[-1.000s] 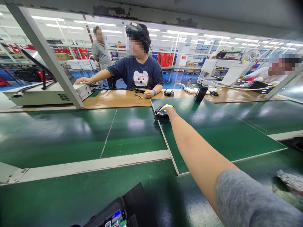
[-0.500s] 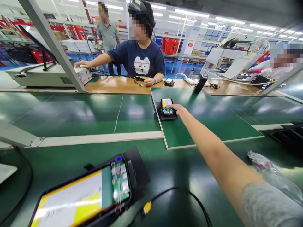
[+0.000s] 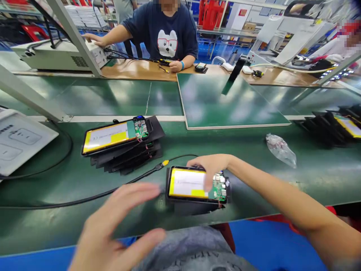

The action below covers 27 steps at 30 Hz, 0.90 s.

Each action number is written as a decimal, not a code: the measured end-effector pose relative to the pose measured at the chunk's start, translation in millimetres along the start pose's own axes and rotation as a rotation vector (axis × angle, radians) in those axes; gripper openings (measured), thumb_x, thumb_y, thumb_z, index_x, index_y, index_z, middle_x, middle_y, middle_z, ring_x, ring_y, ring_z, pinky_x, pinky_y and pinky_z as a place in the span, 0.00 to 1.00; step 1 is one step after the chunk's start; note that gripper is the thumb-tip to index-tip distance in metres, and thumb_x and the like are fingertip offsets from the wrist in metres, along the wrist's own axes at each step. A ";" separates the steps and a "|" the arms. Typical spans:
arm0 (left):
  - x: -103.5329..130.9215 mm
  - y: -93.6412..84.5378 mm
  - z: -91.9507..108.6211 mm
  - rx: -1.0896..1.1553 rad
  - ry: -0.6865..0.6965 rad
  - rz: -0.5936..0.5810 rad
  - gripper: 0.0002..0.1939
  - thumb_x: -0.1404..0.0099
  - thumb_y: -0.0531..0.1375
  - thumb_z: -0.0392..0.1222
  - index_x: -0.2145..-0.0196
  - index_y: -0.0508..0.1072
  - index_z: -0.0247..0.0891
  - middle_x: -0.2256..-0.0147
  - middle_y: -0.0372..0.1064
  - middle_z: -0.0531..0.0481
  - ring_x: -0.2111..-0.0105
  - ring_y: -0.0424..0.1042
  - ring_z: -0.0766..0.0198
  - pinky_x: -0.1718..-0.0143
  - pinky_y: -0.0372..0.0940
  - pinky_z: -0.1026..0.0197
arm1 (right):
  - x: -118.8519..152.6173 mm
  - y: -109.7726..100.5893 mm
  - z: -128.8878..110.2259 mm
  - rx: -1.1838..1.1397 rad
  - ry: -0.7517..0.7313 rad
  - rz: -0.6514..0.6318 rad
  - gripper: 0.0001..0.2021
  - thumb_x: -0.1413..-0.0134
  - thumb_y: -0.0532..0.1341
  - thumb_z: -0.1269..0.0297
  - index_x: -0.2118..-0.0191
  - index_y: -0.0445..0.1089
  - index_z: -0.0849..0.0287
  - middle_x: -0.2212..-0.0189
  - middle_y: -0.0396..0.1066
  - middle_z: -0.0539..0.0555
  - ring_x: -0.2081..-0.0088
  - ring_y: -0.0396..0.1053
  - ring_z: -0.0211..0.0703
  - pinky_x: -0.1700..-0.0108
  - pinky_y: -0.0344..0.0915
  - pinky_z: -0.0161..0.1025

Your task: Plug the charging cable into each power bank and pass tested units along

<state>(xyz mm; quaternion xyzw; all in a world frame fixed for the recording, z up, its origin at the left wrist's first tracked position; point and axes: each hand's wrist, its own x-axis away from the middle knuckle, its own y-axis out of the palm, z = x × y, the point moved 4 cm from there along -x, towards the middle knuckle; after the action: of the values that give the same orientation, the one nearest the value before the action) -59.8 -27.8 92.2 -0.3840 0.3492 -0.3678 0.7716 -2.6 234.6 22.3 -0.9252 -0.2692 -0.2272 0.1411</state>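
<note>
My right hand (image 3: 210, 169) grips an open device (image 3: 194, 186) with a yellow battery and a small green circuit board, resting in a black tray near the front edge of the green bench (image 3: 254, 165). Its fingers wrap over the device's far edge, thumb across the battery. My left hand (image 3: 113, 226) hovers blurred at lower left with fingers spread, holding nothing, just left of the device. A black cable with a yellow plug (image 3: 165, 163) ends close to the device's left corner.
A stack of black trays with another such device (image 3: 118, 135) lies at left. A clear plastic bag (image 3: 280, 149) lies at right, more trays (image 3: 335, 126) beyond. A green board (image 3: 225, 105) sits behind. A person in a dark shirt (image 3: 166, 34) works opposite.
My right hand drew the device from the far green board back to the front of the bench. My left hand came into view. The camera tilted downward.
</note>
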 end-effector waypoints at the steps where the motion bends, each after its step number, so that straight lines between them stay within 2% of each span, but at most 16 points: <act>1: -6.4 9.5 13.5 0.017 0.068 -0.032 0.32 0.44 0.58 0.58 0.44 0.54 0.57 0.48 0.64 0.53 0.50 0.66 0.58 0.52 0.67 0.55 | -12.0 9.6 -4.5 0.069 -0.023 -0.046 0.31 0.75 0.75 0.64 0.59 0.66 0.63 0.64 0.69 0.49 0.64 0.66 0.43 0.67 0.63 0.31; 3: -15.4 34.0 31.1 -0.030 0.157 -0.120 0.47 0.50 0.62 0.62 0.39 0.45 0.51 0.41 0.55 0.46 0.44 0.60 0.52 0.48 0.64 0.50 | -33.7 23.1 -12.0 0.160 -0.090 -0.132 0.31 0.75 0.75 0.67 0.58 0.66 0.63 0.62 0.69 0.49 0.61 0.66 0.44 0.63 0.63 0.31; 6: -17.4 72.6 33.3 -0.147 0.189 -0.251 0.63 0.59 0.66 0.63 0.36 0.33 0.43 0.37 0.42 0.36 0.39 0.49 0.44 0.45 0.57 0.42 | -52.8 31.1 -15.3 0.245 -0.146 -0.181 0.28 0.75 0.75 0.69 0.60 0.69 0.63 0.62 0.70 0.48 0.59 0.67 0.45 0.60 0.62 0.32; 8: -15.7 92.0 26.7 -0.196 0.177 -0.297 0.67 0.61 0.67 0.63 0.36 0.29 0.41 0.36 0.40 0.34 0.38 0.45 0.43 0.43 0.52 0.40 | -55.6 31.8 -14.0 0.331 -0.145 -0.142 0.26 0.74 0.75 0.68 0.62 0.70 0.63 0.64 0.70 0.47 0.61 0.67 0.44 0.61 0.62 0.32; 10: -15.9 104.1 20.8 -0.239 0.167 -0.309 0.67 0.60 0.67 0.62 0.36 0.29 0.39 0.37 0.42 0.33 0.38 0.47 0.44 0.43 0.50 0.41 | -51.7 32.2 -13.3 0.443 -0.146 -0.060 0.26 0.72 0.76 0.67 0.61 0.70 0.63 0.66 0.70 0.48 0.64 0.67 0.44 0.64 0.62 0.32; 12: -18.7 110.9 17.9 -0.279 0.168 -0.314 0.64 0.59 0.66 0.61 0.36 0.33 0.37 0.38 0.44 0.32 0.39 0.50 0.45 0.44 0.53 0.44 | -41.8 31.9 -13.6 0.598 -0.140 0.083 0.30 0.73 0.77 0.64 0.58 0.69 0.64 0.66 0.69 0.50 0.63 0.66 0.47 0.63 0.62 0.35; 14: -22.5 114.1 17.3 -0.305 0.175 -0.315 0.60 0.56 0.65 0.60 0.36 0.37 0.35 0.38 0.48 0.32 0.41 0.54 0.47 0.47 0.55 0.48 | -23.9 30.0 -15.2 0.747 -0.161 0.304 0.33 0.71 0.77 0.62 0.55 0.67 0.65 0.63 0.68 0.55 0.60 0.65 0.51 0.58 0.62 0.39; 15: -24.1 114.9 17.6 -0.310 0.182 -0.314 0.58 0.54 0.65 0.60 0.36 0.39 0.34 0.39 0.50 0.33 0.43 0.56 0.48 0.48 0.56 0.49 | -11.7 28.9 -15.1 0.790 -0.179 0.421 0.31 0.67 0.76 0.62 0.54 0.66 0.65 0.61 0.67 0.57 0.58 0.64 0.52 0.56 0.61 0.41; 17: -26.0 115.6 18.1 -0.312 0.188 -0.311 0.52 0.51 0.63 0.60 0.38 0.45 0.33 0.41 0.56 0.36 0.45 0.59 0.49 0.49 0.56 0.50 | 16.8 27.6 -8.8 0.809 -0.179 0.612 0.21 0.54 0.71 0.66 0.55 0.66 0.65 0.60 0.66 0.58 0.58 0.64 0.50 0.56 0.61 0.42; 18: -26.3 115.7 18.1 -0.311 0.184 -0.310 0.50 0.50 0.63 0.60 0.38 0.48 0.33 0.43 0.58 0.38 0.46 0.60 0.50 0.50 0.56 0.51 | 30.7 28.6 -2.0 0.806 -0.154 0.652 0.14 0.50 0.67 0.70 0.57 0.66 0.63 0.61 0.67 0.57 0.59 0.64 0.49 0.57 0.61 0.41; 20: -26.0 115.7 18.0 -0.304 0.163 -0.312 0.47 0.49 0.62 0.60 0.40 0.52 0.33 0.45 0.61 0.39 0.48 0.62 0.50 0.51 0.56 0.51 | 53.7 34.7 16.2 0.844 -0.072 0.636 0.08 0.48 0.62 0.77 0.62 0.68 0.62 0.63 0.67 0.56 0.60 0.65 0.48 0.58 0.61 0.41; 22: -25.4 115.6 18.0 -0.294 0.144 -0.319 0.45 0.49 0.62 0.59 0.40 0.53 0.34 0.45 0.62 0.40 0.49 0.62 0.50 0.52 0.56 0.50 | 67.8 45.4 33.9 0.929 -0.042 0.578 0.11 0.50 0.62 0.78 0.61 0.68 0.61 0.59 0.66 0.57 0.56 0.63 0.50 0.56 0.61 0.43; 24: -25.1 115.6 18.5 -0.287 0.142 -0.325 0.45 0.48 0.62 0.58 0.40 0.52 0.35 0.44 0.61 0.41 0.47 0.61 0.50 0.51 0.55 0.50 | 73.7 55.3 46.3 1.007 -0.062 0.562 0.12 0.48 0.63 0.75 0.57 0.67 0.61 0.53 0.63 0.59 0.51 0.60 0.53 0.54 0.59 0.45; 27: -25.6 115.6 19.1 -0.288 0.148 -0.320 0.46 0.49 0.62 0.59 0.39 0.50 0.36 0.43 0.60 0.42 0.46 0.60 0.50 0.51 0.55 0.50 | 75.6 61.5 53.7 1.072 -0.107 0.552 0.06 0.43 0.62 0.69 0.60 0.67 0.61 0.54 0.63 0.60 0.49 0.58 0.54 0.53 0.58 0.46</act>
<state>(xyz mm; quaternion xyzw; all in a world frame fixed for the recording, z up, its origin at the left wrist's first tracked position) -21.8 50.3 9.3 -0.5126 0.3886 -0.4590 0.6129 107.3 237.8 5.3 -0.7710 -0.1029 0.0320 0.6277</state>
